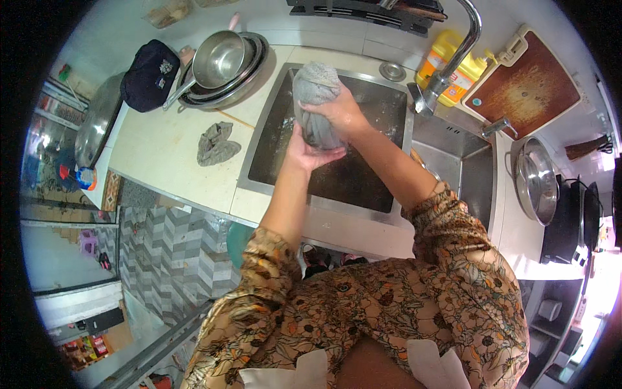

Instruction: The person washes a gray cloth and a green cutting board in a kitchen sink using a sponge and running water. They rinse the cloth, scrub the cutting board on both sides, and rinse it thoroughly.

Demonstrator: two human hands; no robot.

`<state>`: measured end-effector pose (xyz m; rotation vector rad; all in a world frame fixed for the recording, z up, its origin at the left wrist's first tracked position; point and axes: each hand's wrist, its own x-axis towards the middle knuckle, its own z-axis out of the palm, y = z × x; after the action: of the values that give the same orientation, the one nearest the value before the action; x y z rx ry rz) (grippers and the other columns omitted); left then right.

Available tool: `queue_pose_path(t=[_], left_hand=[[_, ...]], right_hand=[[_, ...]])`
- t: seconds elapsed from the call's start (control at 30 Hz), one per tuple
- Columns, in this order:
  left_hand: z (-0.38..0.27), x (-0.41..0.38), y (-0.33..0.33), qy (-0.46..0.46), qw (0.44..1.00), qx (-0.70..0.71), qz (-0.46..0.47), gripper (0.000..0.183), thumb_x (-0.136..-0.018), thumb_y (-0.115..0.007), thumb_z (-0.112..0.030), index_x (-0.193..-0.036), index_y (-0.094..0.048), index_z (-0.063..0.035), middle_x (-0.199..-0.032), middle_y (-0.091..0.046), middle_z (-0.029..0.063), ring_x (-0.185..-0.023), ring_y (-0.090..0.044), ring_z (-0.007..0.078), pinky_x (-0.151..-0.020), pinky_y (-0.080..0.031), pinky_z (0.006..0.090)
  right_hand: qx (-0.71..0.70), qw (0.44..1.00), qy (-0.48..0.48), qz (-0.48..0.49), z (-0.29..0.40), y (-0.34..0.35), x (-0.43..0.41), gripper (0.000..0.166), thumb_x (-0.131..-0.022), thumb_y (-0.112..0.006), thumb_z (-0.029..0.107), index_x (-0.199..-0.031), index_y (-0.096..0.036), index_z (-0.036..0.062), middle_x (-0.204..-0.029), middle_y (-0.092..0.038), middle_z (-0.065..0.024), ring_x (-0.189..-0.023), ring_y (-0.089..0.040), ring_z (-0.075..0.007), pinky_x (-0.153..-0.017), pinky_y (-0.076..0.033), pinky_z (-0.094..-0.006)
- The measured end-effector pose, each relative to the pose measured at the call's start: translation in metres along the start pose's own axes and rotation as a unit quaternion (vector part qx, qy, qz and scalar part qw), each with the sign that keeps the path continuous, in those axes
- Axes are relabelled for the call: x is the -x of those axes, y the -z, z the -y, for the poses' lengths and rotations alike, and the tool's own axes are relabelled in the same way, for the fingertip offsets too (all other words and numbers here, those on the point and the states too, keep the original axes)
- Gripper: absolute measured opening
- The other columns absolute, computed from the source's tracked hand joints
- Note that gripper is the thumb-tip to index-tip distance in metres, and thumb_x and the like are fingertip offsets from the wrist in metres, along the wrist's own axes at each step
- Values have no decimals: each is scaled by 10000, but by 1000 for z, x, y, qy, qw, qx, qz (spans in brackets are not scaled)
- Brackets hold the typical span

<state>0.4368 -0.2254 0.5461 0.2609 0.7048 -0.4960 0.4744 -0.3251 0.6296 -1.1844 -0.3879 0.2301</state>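
Note:
A wet grey cloth point(317, 85), bunched into a long bundle, is held above the left basin of a stainless steel sink point(352, 182). My left hand point(313, 151) cups its lower end from below, palm up. My right hand point(342, 112) grips the bundle's middle from the right, with the thumb across it. The basin beneath holds dark water, as far as the glare shows. Another crumpled grey cloth point(217, 144) lies on the pale counter left of the sink. A chrome faucet point(440, 82) stands at the sink's right, turned away from the cloth.
Stacked metal bowls with a saucepan point(218, 57) and a dark cap point(150, 75) sit at the back left. Yellow detergent bottles point(454, 73) and a cutting board point(525, 85) stand behind the right basin point(437, 141). A metal strainer point(534, 180) leans at the far right.

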Motion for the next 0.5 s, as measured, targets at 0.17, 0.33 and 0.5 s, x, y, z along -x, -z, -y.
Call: queue_pose_path(t=[0.17, 0.33, 0.5], left_hand=[[-15, -25, -1, -109, 989, -65, 73, 477, -841, -386, -441, -1098, -512, -60, -1083, -544, 119, -1032, -502, 289, -855, -399, 497], [2, 19, -37, -89, 980, -156, 83, 317, -836, -438, -296, -1014, -570, -69, -961, -604, 83, -894, -580, 239, -773, -476, 381], [-22, 8, -3, -32, 962, -119, 245, 282, -799, -484, -248, -1008, -576, -82, -974, -608, 72, -889, -582, 204, -754, -477, 346]], right_hand=[[-106, 994, -37, -18, 20, 4, 14, 591, -617, -723, 18, -1130, -431, 3, -1041, -539, -85, -969, -519, -166, -835, -431, -300], [1, 990, -105, -92, -25, 104, -15, 623, -759, -589, 383, -1208, -394, -2, -1186, -452, -162, -1086, -456, -239, -909, -363, -356], [-275, 920, -257, -110, -95, 95, 25, 793, -773, -355, 652, -1277, -326, 40, -1261, -400, -159, -1150, -393, -301, -988, -266, -401]])
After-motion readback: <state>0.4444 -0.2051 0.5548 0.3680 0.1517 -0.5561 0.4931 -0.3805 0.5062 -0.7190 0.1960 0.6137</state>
